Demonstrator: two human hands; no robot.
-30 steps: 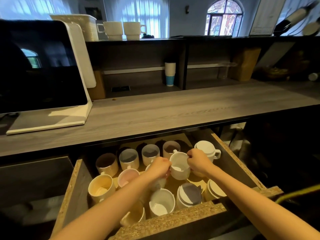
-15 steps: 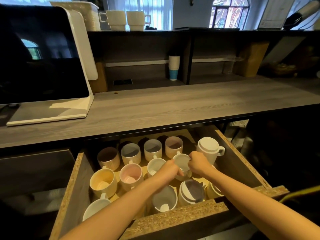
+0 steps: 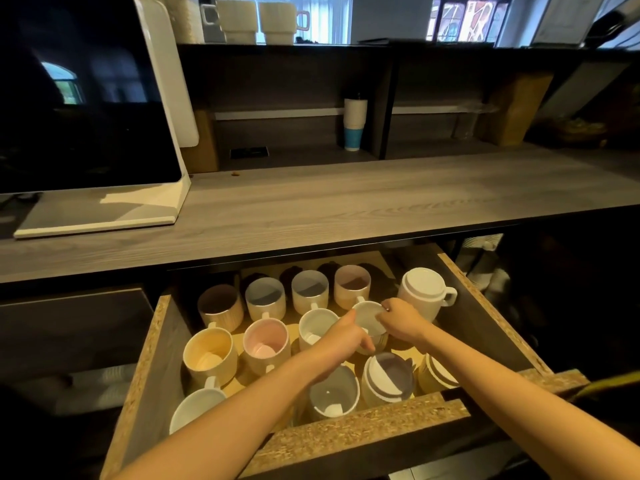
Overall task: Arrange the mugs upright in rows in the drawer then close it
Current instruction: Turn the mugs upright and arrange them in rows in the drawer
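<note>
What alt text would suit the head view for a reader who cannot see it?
The left hand and right hand hold a white mug in an open drawer of mugs; an upside-down mug stands at back right.

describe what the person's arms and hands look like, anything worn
Both forearms are bare, no sleeves in view. The left hand and right hand wear no gloves; no watch or bracelet shows at either wrist.

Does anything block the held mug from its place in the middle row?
Nothing visible does. The left hand and right hand hold the mug in the row's gap, beside the neighbouring mug; an upside-down mug stands behind, to the right.
</note>
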